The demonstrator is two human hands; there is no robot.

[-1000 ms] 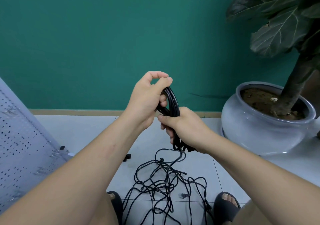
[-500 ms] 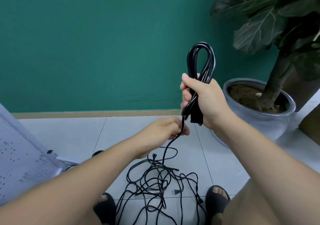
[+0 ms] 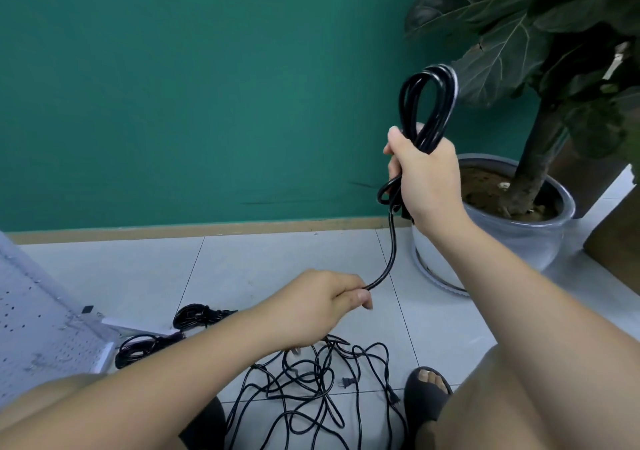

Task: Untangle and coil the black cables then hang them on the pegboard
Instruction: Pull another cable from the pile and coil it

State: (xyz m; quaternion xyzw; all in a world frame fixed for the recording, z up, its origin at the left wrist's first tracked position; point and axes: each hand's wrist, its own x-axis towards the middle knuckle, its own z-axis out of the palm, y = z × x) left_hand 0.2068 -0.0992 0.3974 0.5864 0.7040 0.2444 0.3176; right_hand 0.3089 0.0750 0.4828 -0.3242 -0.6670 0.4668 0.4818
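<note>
My right hand [image 3: 424,175] is raised and shut on a coiled black cable [image 3: 427,103], whose loops stick up above my fist. One strand of that cable runs down and left into my left hand [image 3: 323,305], which is shut on it low over the floor. Below my hands a tangle of black cables [image 3: 311,387] lies on the tiles between my feet. Two coiled black cables [image 3: 199,316] [image 3: 142,347] rest on the floor at the foot of the white pegboard [image 3: 38,325], which leans at the left edge.
A large grey plant pot [image 3: 519,241] with a leafy tree stands at the right against the green wall. My black sandals [image 3: 424,394] flank the tangle. A brown box edge [image 3: 616,234] shows at the far right. Pale floor tiles lie ahead.
My right hand lifted the coil up and to the right. My left hand dropped, slid down the loose strand and drew it out to the left. The view shifted, revealing two coils by the pegboard.
</note>
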